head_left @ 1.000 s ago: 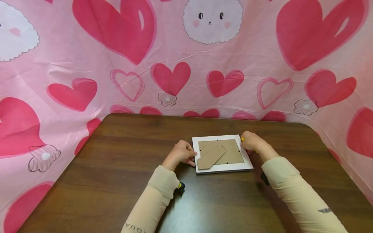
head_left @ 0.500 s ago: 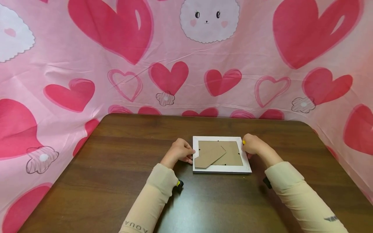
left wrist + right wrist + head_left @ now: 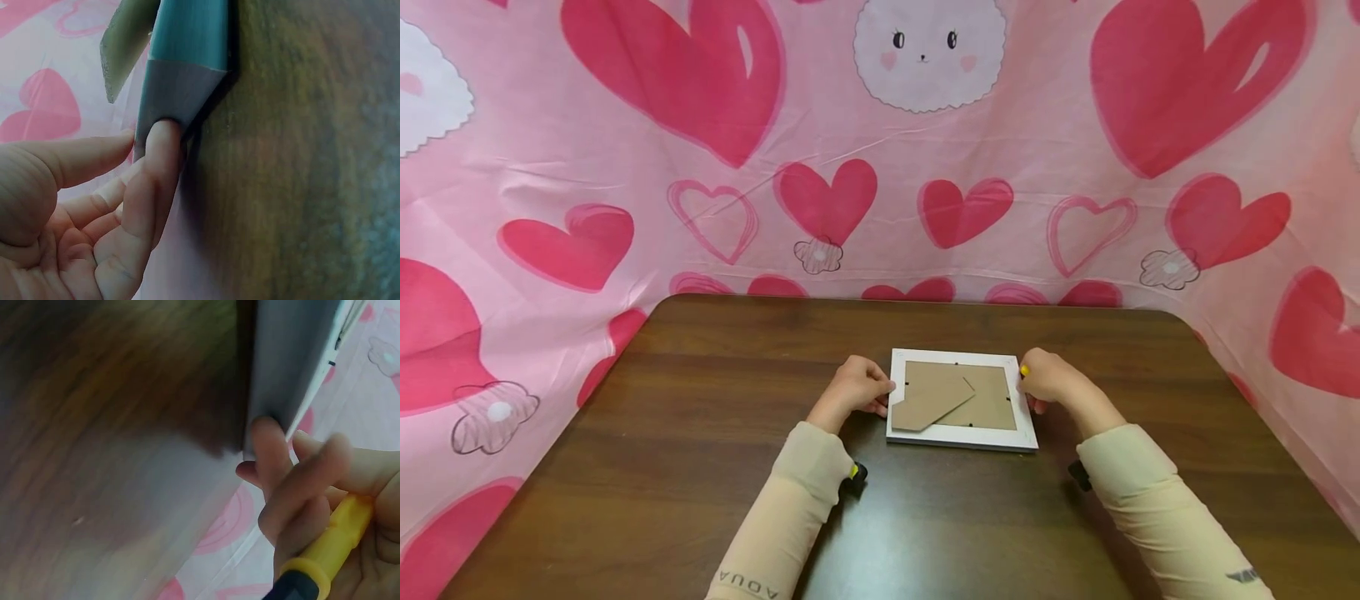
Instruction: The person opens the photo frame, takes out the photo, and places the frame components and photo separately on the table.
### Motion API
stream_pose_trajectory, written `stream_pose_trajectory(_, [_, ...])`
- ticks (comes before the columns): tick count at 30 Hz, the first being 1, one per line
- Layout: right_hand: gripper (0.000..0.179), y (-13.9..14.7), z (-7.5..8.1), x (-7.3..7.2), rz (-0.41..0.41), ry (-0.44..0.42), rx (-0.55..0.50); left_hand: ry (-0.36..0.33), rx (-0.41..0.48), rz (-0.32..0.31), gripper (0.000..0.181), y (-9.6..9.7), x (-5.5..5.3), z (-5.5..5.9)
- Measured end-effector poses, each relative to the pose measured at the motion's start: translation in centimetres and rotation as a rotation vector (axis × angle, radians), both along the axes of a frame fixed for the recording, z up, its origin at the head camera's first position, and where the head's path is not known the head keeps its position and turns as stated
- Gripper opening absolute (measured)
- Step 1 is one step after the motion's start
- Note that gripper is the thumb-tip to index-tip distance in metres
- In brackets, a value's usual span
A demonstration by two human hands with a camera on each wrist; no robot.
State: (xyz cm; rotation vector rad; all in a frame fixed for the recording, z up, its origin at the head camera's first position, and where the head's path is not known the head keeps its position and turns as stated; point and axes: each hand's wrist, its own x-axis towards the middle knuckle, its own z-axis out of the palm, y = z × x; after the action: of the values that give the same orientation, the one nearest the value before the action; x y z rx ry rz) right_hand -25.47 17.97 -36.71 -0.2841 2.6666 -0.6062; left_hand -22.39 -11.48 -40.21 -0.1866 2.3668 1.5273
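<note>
A white picture frame (image 3: 958,439) lies back side up on the brown table, with its cardboard stand flap (image 3: 928,404) slanting over the brown backing. My left hand (image 3: 852,385) pinches its left edge, thumb at the upper rim and a finger against the side, as the left wrist view shows. At the opposite edge, my right hand (image 3: 1054,382) holds the frame by thumb and fingertips. Tucked in that same hand is a tool with a yellow and black handle (image 3: 337,540); its working end is not visible. The frame's front faces down, hidden.
The wooden table (image 3: 715,433) extends on all sides of the frame, with rounded far corners. A pink cloth with hearts (image 3: 827,196) hangs behind the table and along its sides. A small pale speck (image 3: 77,520) lies on the tabletop.
Between both hands the frame has turned slightly clockwise, its right end coming nearer to me. Both hands keep their hold. The head view has shifted a little to the right.
</note>
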Motion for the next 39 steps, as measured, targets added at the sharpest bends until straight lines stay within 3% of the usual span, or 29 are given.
stream_pose_trajectory(3, [0.015, -0.1, 0.5, -0.1, -0.016, 0.004, -0.035, 0.011, 0.011, 0.017, 0.015, -0.2, 0.0, 0.2])
stream_pose_trajectory(6, [0.022, -0.3, 1.6, -0.1, -0.043, 0.065, -0.112, 0.025, 0.023, 0.042, 0.017, -0.4, 0.1, 0.5])
stream_pose_trajectory(11, [0.028, -1.4, 3.4, -0.3, -0.144, 0.210, -0.412, 0.033, 0.031, 0.080, 0.019, -0.4, 0.4, 0.9])
stream_pose_trajectory(16, [0.034, -3.6, 4.5, -0.2, -0.268, 0.263, -0.752, 0.056, 0.011, 0.071, 0.022, 0.0, 1.0, 0.5])
stream_pose_trajectory(22, [0.032, -6.2, 4.5, -0.4, -0.383, 0.204, -1.306, 0.077, -0.034, 0.055, 0.030, 0.2, 1.5, 0.2])
stream_pose_trajectory(24, [0.036, -6.9, 4.3, -0.6, -0.415, 0.191, -1.434, 0.080, -0.039, 0.043, 0.033, 0.2, 1.5, 0.2])
stream_pose_trajectory(33, [0.042, -8.9, 2.4, -1.4, -0.602, -0.030, -1.830, 0.065, -0.046, -0.040, 0.043, 0.4, 1.8, 0.0])
stream_pose_trajectory(39, [0.039, -9.7, 0.9, -1.3, -0.710, -0.088, -1.960, 0.084, -0.067, -0.051, 0.045, 0.0, 1.8, -0.2])
